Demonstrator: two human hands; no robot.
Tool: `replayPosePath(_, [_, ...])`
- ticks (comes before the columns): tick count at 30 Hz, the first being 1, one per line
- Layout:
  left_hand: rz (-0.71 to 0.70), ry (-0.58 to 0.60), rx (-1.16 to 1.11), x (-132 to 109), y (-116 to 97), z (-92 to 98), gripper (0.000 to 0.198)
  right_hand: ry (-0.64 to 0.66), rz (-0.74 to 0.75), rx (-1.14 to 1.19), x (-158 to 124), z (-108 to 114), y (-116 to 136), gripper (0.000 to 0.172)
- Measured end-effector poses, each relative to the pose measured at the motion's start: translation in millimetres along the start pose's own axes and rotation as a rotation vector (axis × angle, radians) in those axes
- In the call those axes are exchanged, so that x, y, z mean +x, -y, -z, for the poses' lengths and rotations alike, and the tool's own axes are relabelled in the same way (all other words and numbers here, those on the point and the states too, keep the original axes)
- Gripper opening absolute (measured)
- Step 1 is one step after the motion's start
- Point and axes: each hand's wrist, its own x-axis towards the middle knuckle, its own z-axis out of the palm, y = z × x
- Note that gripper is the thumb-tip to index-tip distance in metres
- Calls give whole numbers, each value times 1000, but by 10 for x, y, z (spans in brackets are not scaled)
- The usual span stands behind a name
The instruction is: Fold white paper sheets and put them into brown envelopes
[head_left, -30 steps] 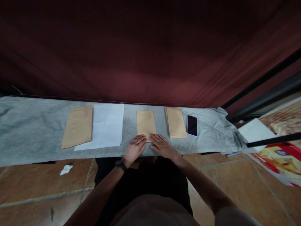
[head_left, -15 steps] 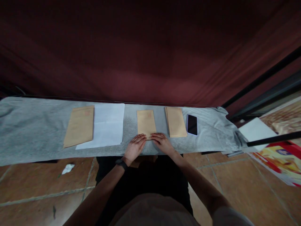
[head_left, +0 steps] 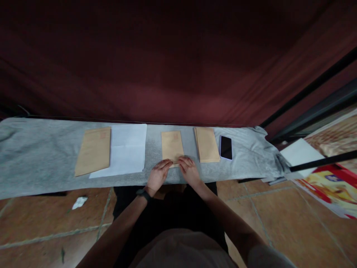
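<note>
Envelope of flat, rectangular tan paper (head_left: pixel 171 144), lying on the grey-cloth-covered counter (head_left: pixel 47 156) with the left hand (head_left: pixel 158 174) and right hand (head_left: pixel 190 172) touching its near edge, pinching or pressing I cannot tell, should prove light, bendable and crease-prone, best held by its near corners.

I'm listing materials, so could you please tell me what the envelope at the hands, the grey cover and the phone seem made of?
Envelope: probably matt brown kraft paper, given its tan colour and straight edges.
Grey cover: likely dull fabric, as it wrinkles at the right end.
Phone: flat black front, probably smooth glass; pale purple rim, perhaps plastic or silicone, finish unclear.
</note>
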Motion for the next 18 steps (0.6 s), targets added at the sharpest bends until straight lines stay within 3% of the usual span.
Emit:
replayPosePath(4, [-28, 25, 47, -10, 6, -8, 34, 55, 118, -50, -211, -78, 196, 46])
replayPosePath(11, [-26, 32, 139, -115, -60, -15, 42, 54, 33, -133, -402, -21, 154, 49])
replayPosePath(18, [28, 12, 195, -199, -430, -139, 55, 37, -10, -133, -405, 7, 146, 48])
